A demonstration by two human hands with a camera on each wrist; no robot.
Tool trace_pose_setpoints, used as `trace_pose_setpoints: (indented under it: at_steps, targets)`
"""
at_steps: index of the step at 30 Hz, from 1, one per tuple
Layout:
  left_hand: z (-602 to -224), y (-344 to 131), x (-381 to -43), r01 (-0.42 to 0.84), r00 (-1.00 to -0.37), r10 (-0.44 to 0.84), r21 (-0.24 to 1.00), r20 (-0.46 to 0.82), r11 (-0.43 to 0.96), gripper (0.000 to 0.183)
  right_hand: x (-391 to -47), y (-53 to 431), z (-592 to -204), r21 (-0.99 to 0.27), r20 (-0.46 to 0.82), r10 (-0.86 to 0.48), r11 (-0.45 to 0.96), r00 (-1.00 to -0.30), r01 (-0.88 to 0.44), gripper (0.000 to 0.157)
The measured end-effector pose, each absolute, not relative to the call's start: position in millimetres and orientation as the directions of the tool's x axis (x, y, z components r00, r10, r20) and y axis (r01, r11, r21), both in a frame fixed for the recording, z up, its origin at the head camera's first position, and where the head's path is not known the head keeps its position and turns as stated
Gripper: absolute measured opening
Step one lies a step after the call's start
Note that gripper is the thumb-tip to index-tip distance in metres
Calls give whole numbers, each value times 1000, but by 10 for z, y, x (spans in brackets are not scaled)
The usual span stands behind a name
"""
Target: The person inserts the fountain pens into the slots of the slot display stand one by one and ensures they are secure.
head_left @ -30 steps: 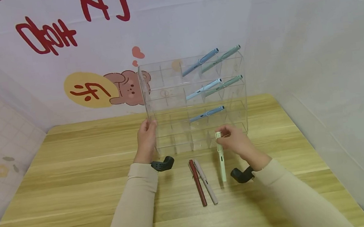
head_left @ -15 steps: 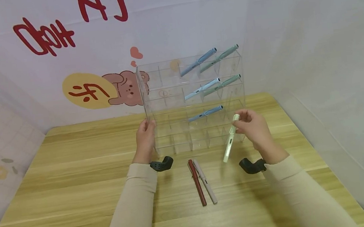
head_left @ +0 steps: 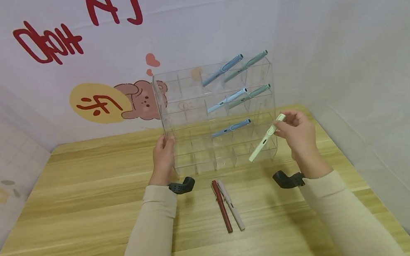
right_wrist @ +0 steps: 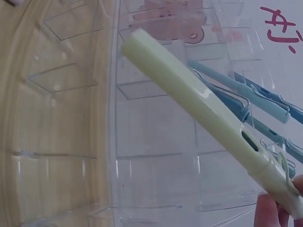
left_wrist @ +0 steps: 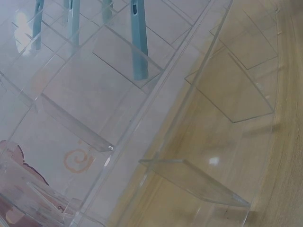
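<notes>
A clear acrylic pen rack (head_left: 202, 161) with tiered compartments stands on the table. My left hand (head_left: 163, 157) grips its left side edge near the bottom. My right hand (head_left: 299, 134) pinches a pale green pen (head_left: 266, 139) by its cap, thumb against fingers. The pen slants, barrel end down and to the left, overlapping the rack's lower right part in the head view. In the right wrist view the pen (right_wrist: 203, 106) crosses in front of the clear shelves, and fingertips (right_wrist: 267, 210) show at its clip end. The left hand is out of its wrist view.
Blue pens (head_left: 223, 69) and green pens (head_left: 246, 66) lean in the rack's upper tiers, with another blue pen (head_left: 231, 128) lower down. A dark red pen (head_left: 222, 207) and a greyish pen (head_left: 232, 204) lie side by side on the wooden table (head_left: 87, 223). Behind hangs a printed cloth (head_left: 311, 29).
My right hand has carried the pale green pen up and to the right, turning it from upright to slanted. My left hand keeps its grip on the rack.
</notes>
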State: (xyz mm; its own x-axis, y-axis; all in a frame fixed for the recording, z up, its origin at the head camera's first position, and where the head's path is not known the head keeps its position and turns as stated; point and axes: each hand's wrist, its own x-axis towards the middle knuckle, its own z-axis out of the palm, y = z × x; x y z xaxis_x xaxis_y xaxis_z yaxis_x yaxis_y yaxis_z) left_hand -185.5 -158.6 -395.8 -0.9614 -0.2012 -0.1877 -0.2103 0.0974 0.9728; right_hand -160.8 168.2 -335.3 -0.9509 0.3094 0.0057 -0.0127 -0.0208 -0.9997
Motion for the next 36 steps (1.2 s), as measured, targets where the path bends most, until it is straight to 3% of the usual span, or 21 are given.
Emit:
trace_pose_setpoints:
  at_steps: [12,25,36]
  targets:
    - [-3962,-1595,-1847,-208,-964,-192,973,-186,99,59,-1700,1706,-3242,-966,66,480,-190,-875,-177,24]
    - [-3950,-1595,-1843,-197,-967,-185,976,-177,94,58,-1811,1699,-3246,-924,88,582,-256,-808,-285,27]
    - [-3951,-1594,-1837,-201,-965,-189,974,-180,102,59,-1872,1592,-3333,-922,78,608,-258,-790,-290,25]
